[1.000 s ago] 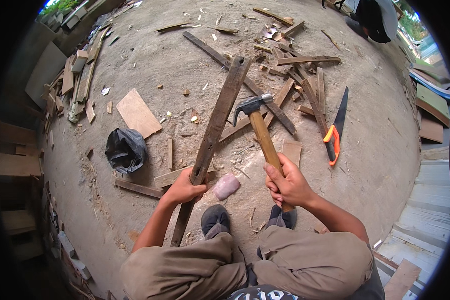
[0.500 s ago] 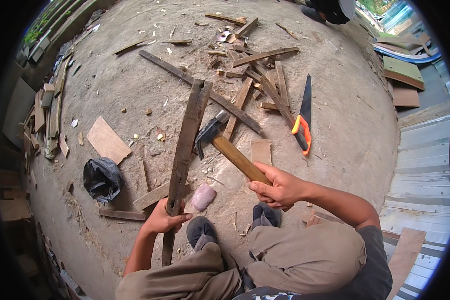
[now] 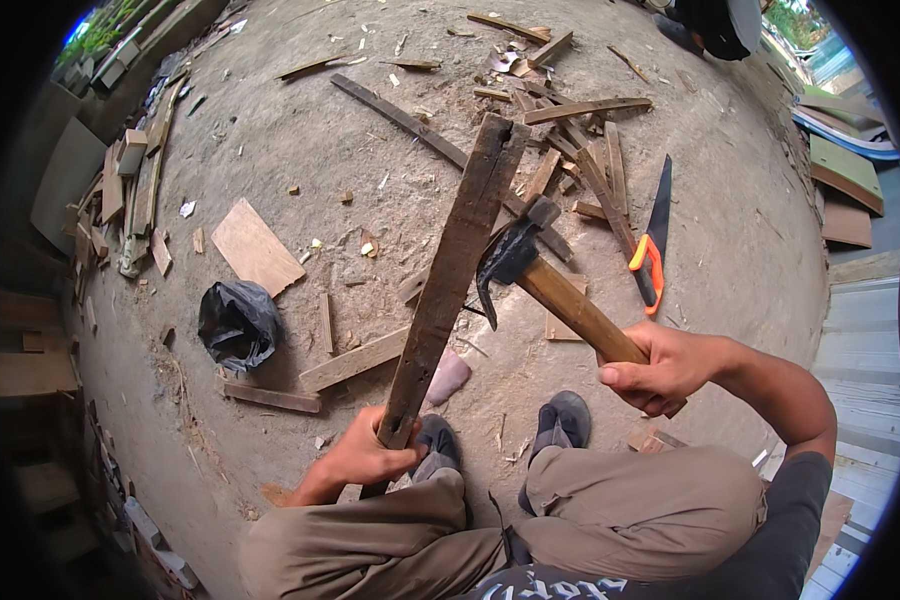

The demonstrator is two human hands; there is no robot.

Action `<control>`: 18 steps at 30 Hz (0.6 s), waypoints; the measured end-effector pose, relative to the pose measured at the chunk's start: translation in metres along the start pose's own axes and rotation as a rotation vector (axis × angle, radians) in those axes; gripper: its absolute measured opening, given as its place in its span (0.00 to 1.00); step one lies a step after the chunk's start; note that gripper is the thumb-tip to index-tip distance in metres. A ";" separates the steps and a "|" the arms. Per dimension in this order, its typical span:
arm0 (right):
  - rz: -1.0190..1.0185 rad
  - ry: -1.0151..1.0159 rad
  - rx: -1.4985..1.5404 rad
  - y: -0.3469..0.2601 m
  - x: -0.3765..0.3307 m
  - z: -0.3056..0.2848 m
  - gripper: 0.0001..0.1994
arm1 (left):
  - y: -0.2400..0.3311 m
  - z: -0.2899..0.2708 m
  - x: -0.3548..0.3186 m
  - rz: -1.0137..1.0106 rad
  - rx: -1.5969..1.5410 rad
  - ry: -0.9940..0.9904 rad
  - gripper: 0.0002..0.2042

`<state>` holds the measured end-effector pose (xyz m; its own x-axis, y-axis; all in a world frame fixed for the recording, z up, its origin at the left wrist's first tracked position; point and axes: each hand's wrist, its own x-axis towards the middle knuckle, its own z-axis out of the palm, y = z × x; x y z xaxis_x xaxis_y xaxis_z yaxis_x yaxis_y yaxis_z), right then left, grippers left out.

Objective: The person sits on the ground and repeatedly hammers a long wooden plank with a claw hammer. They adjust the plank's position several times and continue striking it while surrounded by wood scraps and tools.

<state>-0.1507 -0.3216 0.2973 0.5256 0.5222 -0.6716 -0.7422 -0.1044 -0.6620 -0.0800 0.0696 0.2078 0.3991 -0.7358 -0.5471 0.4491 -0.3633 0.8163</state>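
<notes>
My left hand is wrapped round the lower part of a long, weathered wooden batten, which leans upward to the right. Dark holes and a split show near its top end. My right hand grips the wooden handle of a claw hammer. The hammer's dark head is close to the batten's right edge, with the claw curving down beside it. A thin dark spike shows between claw and batten, too small to name. Whether the claw touches the wood I cannot tell.
A handsaw with an orange-and-black handle lies right of a heap of wood strips. At left are a black plastic bag and a thin board. A pinkish lump lies by my shoes. Another person's legs show at top right.
The batten has tilted further right, and the hammer has turned in my right hand, its claw now lower beside the wood. My view has shifted, so the ground things appear further right.
</notes>
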 end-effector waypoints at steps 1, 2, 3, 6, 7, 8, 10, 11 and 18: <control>0.006 -0.028 -0.016 -0.009 -0.001 -0.003 0.16 | 0.004 0.002 -0.003 -0.003 -0.004 0.016 0.11; 0.011 -0.057 -0.033 -0.015 -0.001 -0.005 0.16 | 0.006 0.003 -0.005 -0.007 -0.008 0.032 0.11; 0.034 -0.059 -0.011 -0.017 0.000 -0.010 0.15 | -0.001 0.002 -0.002 0.055 0.018 0.065 0.11; 0.038 -0.097 0.000 -0.025 0.001 -0.016 0.16 | 0.000 -0.001 -0.002 -0.010 0.028 0.053 0.11; 0.053 -0.096 -0.012 -0.029 0.003 -0.016 0.16 | 0.001 -0.003 -0.003 -0.019 0.013 0.046 0.12; 0.068 -0.094 -0.025 -0.035 0.003 -0.017 0.16 | 0.002 -0.004 -0.006 -0.003 0.001 0.064 0.12; 0.074 -0.116 -0.033 -0.039 0.006 -0.020 0.16 | 0.003 -0.002 -0.007 0.036 -0.030 0.103 0.12; 0.065 -0.139 -0.031 -0.038 0.007 -0.025 0.17 | 0.003 -0.001 -0.005 0.089 0.053 0.117 0.12; 0.148 -0.217 -0.039 -0.048 0.022 -0.041 0.17 | 0.001 -0.006 -0.014 -0.029 -0.027 0.154 0.10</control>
<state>-0.0860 -0.3398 0.3006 0.3083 0.6675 -0.6778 -0.7855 -0.2232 -0.5771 -0.0802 0.0833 0.2149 0.5025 -0.6282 -0.5940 0.4824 -0.3664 0.7956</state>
